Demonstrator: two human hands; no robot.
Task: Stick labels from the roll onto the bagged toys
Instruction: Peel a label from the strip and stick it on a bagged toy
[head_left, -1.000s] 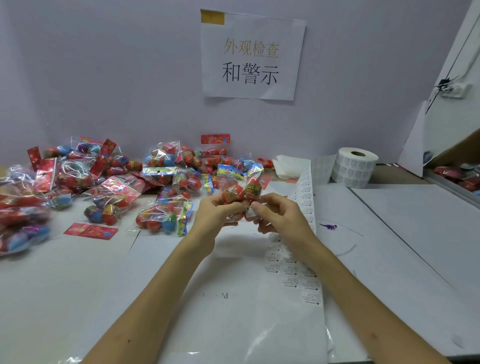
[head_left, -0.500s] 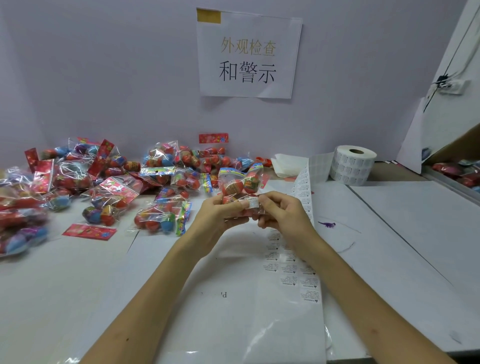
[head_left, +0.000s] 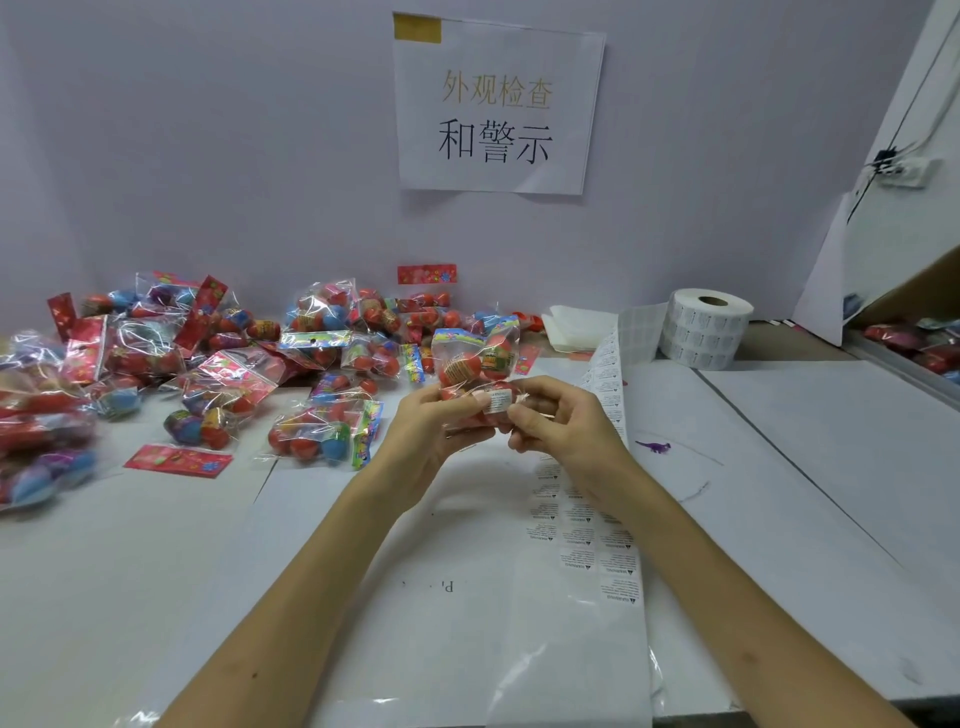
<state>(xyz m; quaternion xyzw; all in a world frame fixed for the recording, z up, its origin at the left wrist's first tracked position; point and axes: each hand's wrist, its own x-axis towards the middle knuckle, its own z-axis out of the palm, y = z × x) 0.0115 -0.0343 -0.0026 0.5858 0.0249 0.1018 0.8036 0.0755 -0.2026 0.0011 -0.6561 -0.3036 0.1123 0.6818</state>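
Left hand (head_left: 431, 441), right hand (head_left: 563, 431), both in a pinch on one bagged toy (head_left: 475, 358) (labelled)

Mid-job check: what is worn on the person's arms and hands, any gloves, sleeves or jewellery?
Nothing worn shows. The left hand and right hand are bare: no gloves, no rings visible. The left forearm and right forearm are uncovered down to the frame edge, without sleeves, watch or wristband. The visible nails look short and unpainted.
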